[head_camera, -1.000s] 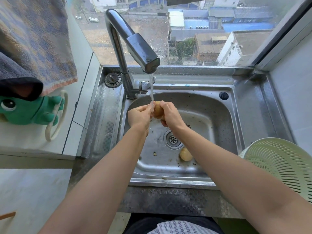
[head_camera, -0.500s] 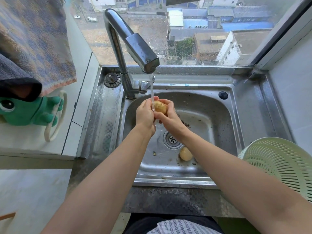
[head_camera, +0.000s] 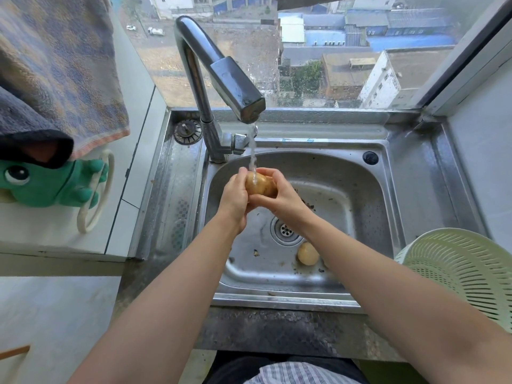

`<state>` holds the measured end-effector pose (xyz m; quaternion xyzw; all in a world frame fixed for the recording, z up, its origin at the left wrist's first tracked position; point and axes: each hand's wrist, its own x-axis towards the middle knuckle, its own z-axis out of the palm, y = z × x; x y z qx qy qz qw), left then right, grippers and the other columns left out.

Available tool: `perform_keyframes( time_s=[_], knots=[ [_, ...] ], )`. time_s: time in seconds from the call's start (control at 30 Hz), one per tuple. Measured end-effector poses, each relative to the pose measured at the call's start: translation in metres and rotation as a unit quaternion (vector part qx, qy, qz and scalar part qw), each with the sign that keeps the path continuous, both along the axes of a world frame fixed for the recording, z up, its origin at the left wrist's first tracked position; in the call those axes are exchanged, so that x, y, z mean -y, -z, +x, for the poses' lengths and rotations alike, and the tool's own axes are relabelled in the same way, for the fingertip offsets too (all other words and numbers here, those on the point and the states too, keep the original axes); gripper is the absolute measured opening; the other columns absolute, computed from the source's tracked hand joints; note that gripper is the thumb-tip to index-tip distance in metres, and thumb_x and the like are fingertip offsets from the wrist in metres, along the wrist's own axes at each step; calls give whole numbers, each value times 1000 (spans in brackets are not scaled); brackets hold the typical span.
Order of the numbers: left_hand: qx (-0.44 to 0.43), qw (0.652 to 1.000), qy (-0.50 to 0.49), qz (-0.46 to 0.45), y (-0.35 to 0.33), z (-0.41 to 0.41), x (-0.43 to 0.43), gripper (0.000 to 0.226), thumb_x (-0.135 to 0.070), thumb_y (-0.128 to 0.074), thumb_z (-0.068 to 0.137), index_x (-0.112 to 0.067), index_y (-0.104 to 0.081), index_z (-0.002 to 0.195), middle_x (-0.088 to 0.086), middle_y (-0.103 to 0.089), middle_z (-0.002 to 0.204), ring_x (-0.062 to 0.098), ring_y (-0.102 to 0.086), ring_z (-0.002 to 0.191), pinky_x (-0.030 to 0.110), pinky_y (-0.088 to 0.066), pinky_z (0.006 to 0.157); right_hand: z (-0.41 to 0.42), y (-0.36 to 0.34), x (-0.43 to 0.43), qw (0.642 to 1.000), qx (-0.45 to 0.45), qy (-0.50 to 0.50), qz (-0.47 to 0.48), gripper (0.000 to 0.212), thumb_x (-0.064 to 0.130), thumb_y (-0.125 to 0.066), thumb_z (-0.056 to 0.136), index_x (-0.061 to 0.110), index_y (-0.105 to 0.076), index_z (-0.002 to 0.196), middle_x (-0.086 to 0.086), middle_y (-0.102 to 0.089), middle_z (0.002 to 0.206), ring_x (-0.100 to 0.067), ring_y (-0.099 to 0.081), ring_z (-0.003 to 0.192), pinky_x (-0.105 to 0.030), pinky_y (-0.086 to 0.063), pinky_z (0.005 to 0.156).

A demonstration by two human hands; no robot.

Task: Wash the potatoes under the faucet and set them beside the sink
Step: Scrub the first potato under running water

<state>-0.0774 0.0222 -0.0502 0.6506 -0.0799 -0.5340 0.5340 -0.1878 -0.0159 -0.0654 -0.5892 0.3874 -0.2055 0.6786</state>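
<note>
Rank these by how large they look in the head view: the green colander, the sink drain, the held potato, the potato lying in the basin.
1. green colander, though cropped and nearest the camera
2. held potato and sink drain, too alike to rank
3. potato lying in the basin, partly hidden by the forearm

1. Held potato (head_camera: 260, 184): tan-yellow skin, wet, oval. It sits above the sink (head_camera: 346, 189) basin, directly under the faucet (head_camera: 221, 79) spout, with the water stream striking its upper left.
2. Second potato (head_camera: 308, 253): pale yellow, rounded, resting on the sink floor just right of and nearer than the drain, partly hidden on its right side.
3. Faucet: chrome, running, mounted at the sink's rear left.
4. Sink: stainless steel, wet, with dark debris specks on its floor.
</note>
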Motion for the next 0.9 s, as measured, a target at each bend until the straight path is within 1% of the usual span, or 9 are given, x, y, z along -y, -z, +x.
perform_keyframes(
  time_s=[0.1,0.2,0.3,0.4,0.43,0.5,0.63,0.73,0.9],
  knots=[
    [16,999,11,34,1,1,-2,44,-40,-27,104,-12,-61,101,19,-65,104,26,-68,88,38,-60,75,0,-1,-4,1000,-2,20,14,41,29,-70,88,22,-52,124,-6,-57,118,-19,-60,107,-27,-55,86],
    [62,995,82,4,2,-1,-6,51,-50,-31,100,-13,-65,106,19,-68,106,30,-70,93,41,-61,77,14,-1,-2,993,-39,108,-23,24,40,-62,92,17,-61,101,-3,-64,96,-18,-63,89,-29,-54,76],
    [178,977,111,29,-2,0,-7,56,-50,-33,98,-4,-64,91,20,-67,84,28,-64,63,31,-53,53,25,2,-1,981,-82,171,-49,40,41,-46,100,15,-58,72,0,-59,69,-17,-56,68,-40,-50,71],
    [286,947,104,101,1,3,-5,64,-57,-25,87,-5,-61,82,24,-69,85,35,-63,69,43,-53,67,25,9,-4,982,-86,155,-69,41,34,-36,104,15,-61,77,-2,-59,76,-19,-55,73,-44,-50,74],
    [277,949,94,120,1,4,-4,64,-56,-21,87,-5,-61,83,25,-68,86,36,-64,73,45,-54,68,23,9,-7,987,-57,134,-60,34,35,-38,103,19,-62,86,-1,-59,86,-20,-57,81,-46,-51,79],
    [176,973,49,141,1,6,-2,62,-49,-18,93,-4,-60,84,18,-63,70,26,-54,53,30,-46,46,20,9,-9,995,-11,80,-50,17,36,-50,97,28,-58,110,-2,-56,105,-25,-59,97,-44,-53,89],
    [22,990,57,130,-2,9,-14,60,-46,-13,97,-13,-50,63,2,-39,50,13,-30,38,15,-23,35,15,1,-8,997,10,48,-63,32,30,-67,88,23,-55,117,-7,-61,106,-20,-60,90,-25,-54,80],
    [37,994,81,64,-2,4,-19,65,-57,-18,97,-12,-55,70,3,-46,53,13,-37,43,18,-27,38,31,-10,-6,994,-18,110,-14,17,27,-53,98,11,-50,104,-5,-54,97,-14,-53,85,-14,-46,67],
    [111,993,47,21,-7,-1,-15,46,-49,-30,99,-13,-56,88,6,-48,60,11,-38,41,16,-26,36,44,-10,3,977,-30,195,78,36,34,-32,104,16,-56,84,-11,-59,94,-22,-57,88,-35,-49,80]
  ],
)
